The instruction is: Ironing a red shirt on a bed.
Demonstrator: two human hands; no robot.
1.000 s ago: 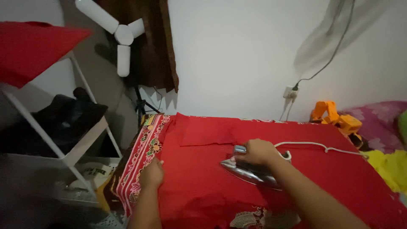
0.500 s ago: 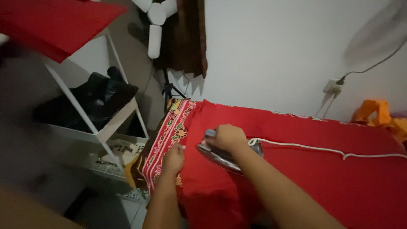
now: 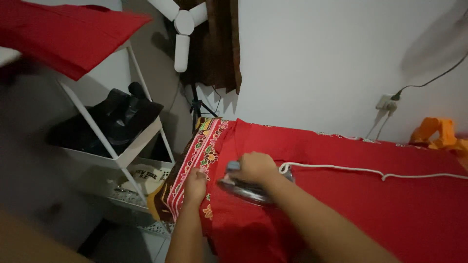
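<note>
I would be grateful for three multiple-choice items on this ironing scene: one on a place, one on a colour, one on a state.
1. Where does the left hand rest?
A. on the patterned border at the cloth's left edge
B. on the white shelf
C. on the wall socket

2. What colour is the iron's cord?
A. black
B. white
C. orange

3. How is the iron held?
A. standing upright, untouched
B. hanging off the edge
C. flat on the red cloth, gripped by the right hand

Answers:
1 A, the fingers lie on the floral border.
2 B, a pale line crosses the cloth.
3 C, the hand closes over its handle.
</note>
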